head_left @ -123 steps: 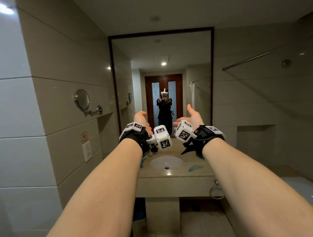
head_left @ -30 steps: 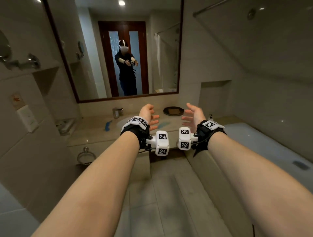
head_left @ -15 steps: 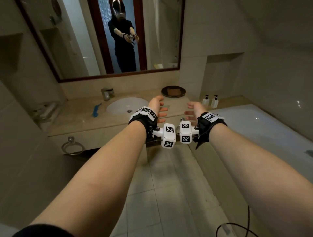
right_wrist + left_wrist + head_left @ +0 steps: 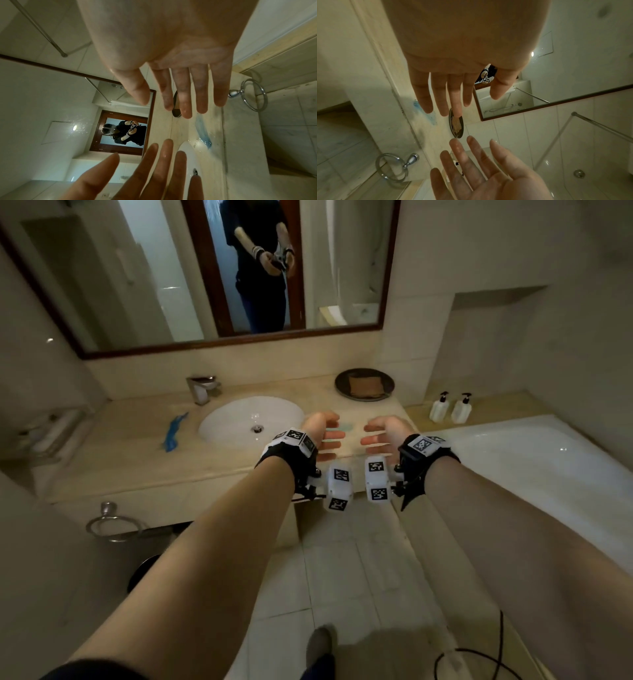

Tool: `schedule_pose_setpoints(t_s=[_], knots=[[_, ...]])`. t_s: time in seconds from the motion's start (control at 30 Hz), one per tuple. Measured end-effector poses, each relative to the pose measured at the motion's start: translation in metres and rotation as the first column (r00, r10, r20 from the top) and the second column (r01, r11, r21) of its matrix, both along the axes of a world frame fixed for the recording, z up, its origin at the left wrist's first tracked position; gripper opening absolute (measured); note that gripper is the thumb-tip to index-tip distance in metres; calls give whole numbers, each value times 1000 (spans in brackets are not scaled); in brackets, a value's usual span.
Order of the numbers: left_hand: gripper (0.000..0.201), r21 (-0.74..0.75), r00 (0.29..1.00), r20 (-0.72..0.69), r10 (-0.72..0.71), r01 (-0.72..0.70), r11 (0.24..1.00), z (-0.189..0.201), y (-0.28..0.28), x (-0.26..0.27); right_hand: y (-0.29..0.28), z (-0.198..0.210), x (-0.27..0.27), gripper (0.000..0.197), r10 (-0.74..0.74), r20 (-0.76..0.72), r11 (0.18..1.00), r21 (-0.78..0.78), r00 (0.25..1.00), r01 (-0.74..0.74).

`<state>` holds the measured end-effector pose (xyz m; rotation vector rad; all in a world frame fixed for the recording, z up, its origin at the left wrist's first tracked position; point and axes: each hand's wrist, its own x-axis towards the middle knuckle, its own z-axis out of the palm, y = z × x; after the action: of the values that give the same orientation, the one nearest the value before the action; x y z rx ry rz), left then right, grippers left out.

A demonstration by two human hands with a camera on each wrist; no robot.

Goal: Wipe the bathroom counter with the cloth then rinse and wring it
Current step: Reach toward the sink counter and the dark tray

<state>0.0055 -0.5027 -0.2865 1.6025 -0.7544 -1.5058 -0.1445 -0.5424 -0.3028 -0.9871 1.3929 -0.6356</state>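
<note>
A folded brown cloth point(image 4: 365, 386) lies on a dark round plate point(image 4: 342, 376) at the back right of the beige counter point(image 4: 120, 453). My left hand point(image 4: 325, 433) and right hand point(image 4: 378, 433) hover side by side over the counter's front edge, right of the white sink point(image 4: 239, 416). Their palms face each other, fingers straight and spread, holding nothing. A pale blue smear point(image 4: 346, 426) shows on the counter between them, and a brighter blue smear point(image 4: 173, 431) lies left of the sink. The wrist views show the same smear point(image 4: 426, 113) point(image 4: 202, 132) and the cloth point(image 4: 456, 124) beyond the fingers.
A chrome faucet point(image 4: 202, 388) stands behind the sink under a wide mirror point(image 4: 205, 268). Two pump bottles point(image 4: 450, 407) stand on the ledge beside the bathtub point(image 4: 531, 460) at right. A towel ring point(image 4: 113, 523) hangs on the counter's front, and a black cable point(image 4: 479, 655) lies on the floor.
I have stepped closer to the counter and the view has tilted down. Both hands have come lower over the counter's front edge, still held apart and empty.
</note>
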Motion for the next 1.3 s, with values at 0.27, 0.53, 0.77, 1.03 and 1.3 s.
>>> schedule_pose_setpoints(t_s=[0.27,0.53,0.77,1.03,1.3], knots=[[30,-4,999,-31,23,-23,1000,-18,-155,32,-137,-16,14,29,-143,-45,990,1,989,143],[27,57,998,-56,-13,16,998,-38,-287,11,-262,-42,1,23,-255,-41,965,44,966,257],[26,141,997,-59,43,-34,989,-82,-404,-17,-390,-91,-21,19,-199,-65,976,78,978,204],[25,255,978,-23,209,-197,947,-128,-522,-20,-531,-147,-31,18,-32,-88,974,220,996,50],[13,325,977,61,205,-213,921,-174,-615,-4,-635,-208,-23,18,64,-154,966,257,986,-22]])
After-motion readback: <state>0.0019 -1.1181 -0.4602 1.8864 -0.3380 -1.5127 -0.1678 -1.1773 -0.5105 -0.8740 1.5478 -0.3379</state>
